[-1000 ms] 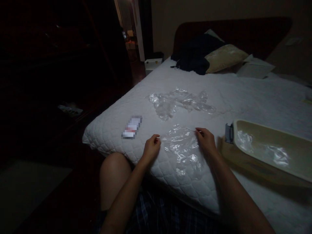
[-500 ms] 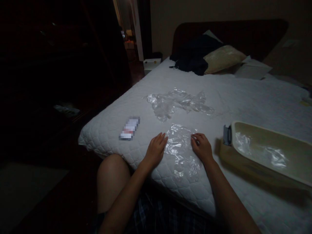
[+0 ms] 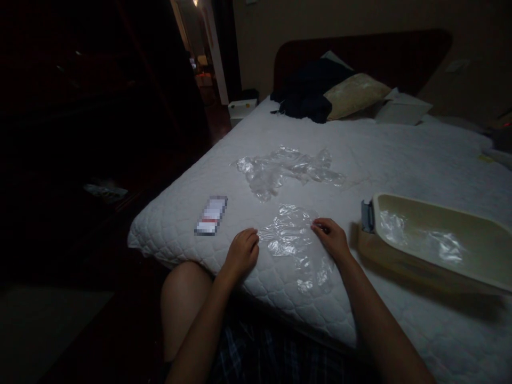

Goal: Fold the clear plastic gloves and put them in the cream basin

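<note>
A clear plastic bag lies crinkled and spread on the white quilted mattress in front of me. My left hand pinches its left edge, which is drawn into creases toward the fingertips. On the opposite side, my right hand has thumb and fingers pinched on the bag's upper right edge. Farther up the mattress lies a heap of clear plastic bags, rumpled and apart from both hands. To the right stands a cream plastic bin with a grey latch, holding some shiny clear plastic.
Left of my hands a phone with a blurred screen lies on the mattress. Dark cloth and a beige pillow rest near the headboard. A white box stands beyond the bed's far left edge.
My left hand has moved left and slightly down, pulling the bag's left edge outward into creases. My right hand stays at the right edge, its fingers closer together. The view has shifted slightly.
</note>
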Action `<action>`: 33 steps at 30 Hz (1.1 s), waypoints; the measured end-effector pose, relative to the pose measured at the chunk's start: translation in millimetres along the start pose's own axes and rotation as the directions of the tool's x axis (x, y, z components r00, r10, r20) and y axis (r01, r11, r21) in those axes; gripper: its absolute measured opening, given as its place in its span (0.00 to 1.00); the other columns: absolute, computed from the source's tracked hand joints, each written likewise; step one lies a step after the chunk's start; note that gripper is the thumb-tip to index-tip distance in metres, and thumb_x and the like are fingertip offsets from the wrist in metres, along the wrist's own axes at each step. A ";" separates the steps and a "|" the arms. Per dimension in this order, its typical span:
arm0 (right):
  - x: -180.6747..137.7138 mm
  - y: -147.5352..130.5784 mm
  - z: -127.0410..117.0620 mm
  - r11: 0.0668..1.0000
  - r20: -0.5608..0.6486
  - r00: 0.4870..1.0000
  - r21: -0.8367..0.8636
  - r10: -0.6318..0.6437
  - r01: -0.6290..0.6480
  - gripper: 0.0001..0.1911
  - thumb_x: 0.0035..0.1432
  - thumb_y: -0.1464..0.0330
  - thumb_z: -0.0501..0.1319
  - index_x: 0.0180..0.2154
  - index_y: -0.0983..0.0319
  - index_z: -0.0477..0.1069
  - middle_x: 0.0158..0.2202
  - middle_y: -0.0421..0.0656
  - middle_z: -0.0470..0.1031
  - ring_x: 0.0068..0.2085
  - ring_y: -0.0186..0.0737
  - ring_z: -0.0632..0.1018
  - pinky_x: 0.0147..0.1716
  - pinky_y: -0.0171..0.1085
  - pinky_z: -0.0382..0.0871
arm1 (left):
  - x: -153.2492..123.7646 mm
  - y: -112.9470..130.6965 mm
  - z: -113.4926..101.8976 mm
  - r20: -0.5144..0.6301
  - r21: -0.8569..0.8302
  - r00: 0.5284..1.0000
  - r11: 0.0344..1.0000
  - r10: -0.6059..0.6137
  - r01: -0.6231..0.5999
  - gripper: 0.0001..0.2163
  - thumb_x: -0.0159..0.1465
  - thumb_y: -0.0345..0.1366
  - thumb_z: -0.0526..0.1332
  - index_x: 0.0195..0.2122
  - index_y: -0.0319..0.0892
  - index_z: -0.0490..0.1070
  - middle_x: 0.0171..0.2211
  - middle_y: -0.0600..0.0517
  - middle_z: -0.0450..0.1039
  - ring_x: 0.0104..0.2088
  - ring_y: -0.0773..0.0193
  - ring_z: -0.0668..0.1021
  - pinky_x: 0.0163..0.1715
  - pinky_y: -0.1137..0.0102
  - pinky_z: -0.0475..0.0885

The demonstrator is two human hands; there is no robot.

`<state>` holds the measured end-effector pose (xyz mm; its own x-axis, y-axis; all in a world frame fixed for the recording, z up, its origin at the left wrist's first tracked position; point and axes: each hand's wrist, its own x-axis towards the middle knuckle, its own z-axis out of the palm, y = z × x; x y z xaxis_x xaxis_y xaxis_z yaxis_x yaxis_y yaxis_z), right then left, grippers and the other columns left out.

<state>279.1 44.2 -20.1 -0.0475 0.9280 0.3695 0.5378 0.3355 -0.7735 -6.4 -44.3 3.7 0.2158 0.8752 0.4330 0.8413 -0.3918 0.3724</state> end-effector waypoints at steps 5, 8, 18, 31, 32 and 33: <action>3.1 0.5 -3.7 0.987 -0.108 0.986 0.111 0.125 -0.113 0.17 0.47 0.57 0.60 0.35 0.63 0.71 0.38 0.46 0.72 0.36 0.40 0.74 0.37 0.42 0.69 | -5.7 -4.0 0.7 0.006 0.019 0.999 0.999 0.040 -0.040 0.12 0.56 0.26 0.53 0.41 0.40 0.66 0.47 0.45 0.67 0.50 0.57 0.67 0.50 0.57 0.64; 4.1 -11.3 -9.5 0.989 -0.221 0.966 0.091 0.131 -0.113 0.17 0.47 0.57 0.60 0.35 0.63 0.71 0.37 0.46 0.71 0.35 0.40 0.73 0.35 0.42 0.69 | -6.8 -4.9 2.1 0.003 0.024 0.999 0.998 0.053 -0.053 0.14 0.56 0.26 0.53 0.44 0.40 0.65 0.48 0.44 0.66 0.50 0.57 0.67 0.50 0.56 0.63; -43.8 -106.8 32.1 0.994 0.330 0.944 -0.104 0.000 0.036 0.14 0.53 0.63 0.57 0.39 0.63 0.70 0.32 0.44 0.72 0.32 0.39 0.72 0.34 0.38 0.66 | 1.1 -3.5 5.5 0.031 0.048 1.000 0.999 0.000 -0.002 0.14 0.56 0.27 0.54 0.45 0.41 0.66 0.43 0.46 0.67 0.45 0.58 0.68 0.46 0.60 0.64; -63.7 -131.4 26.2 0.976 0.585 0.802 -0.078 -0.119 0.202 0.04 0.51 0.72 0.57 0.31 0.60 0.69 0.32 0.42 0.69 0.35 0.38 0.70 0.34 0.36 0.63 | -2.3 -4.7 7.0 -0.015 0.035 1.000 0.999 0.023 -0.022 0.12 0.58 0.28 0.54 0.43 0.42 0.67 0.43 0.46 0.68 0.46 0.58 0.69 0.46 0.59 0.64; -65.9 -132.9 24.8 0.972 0.620 0.774 -0.074 -0.129 0.221 0.03 0.52 0.71 0.58 0.31 0.60 0.69 0.32 0.42 0.70 0.34 0.38 0.70 0.33 0.36 0.63 | -2.4 -4.5 6.7 -0.022 0.039 0.999 0.999 0.026 -0.025 0.11 0.59 0.29 0.54 0.43 0.42 0.67 0.43 0.46 0.68 0.45 0.58 0.69 0.46 0.59 0.65; -67.8 -133.8 23.8 0.969 0.650 0.748 -0.074 -0.133 0.237 0.03 0.53 0.68 0.58 0.31 0.60 0.70 0.31 0.42 0.70 0.34 0.38 0.70 0.33 0.35 0.63 | -2.6 -4.3 6.4 -0.025 0.043 0.999 0.999 0.029 -0.028 0.11 0.59 0.29 0.53 0.43 0.42 0.67 0.43 0.46 0.68 0.46 0.57 0.69 0.46 0.59 0.65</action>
<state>190.3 -59.8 46.1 -0.6540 0.7551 0.0450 0.5719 0.5326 -0.6239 -7.4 -43.1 -4.2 0.2276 0.8561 0.4639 0.8557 -0.4032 0.3243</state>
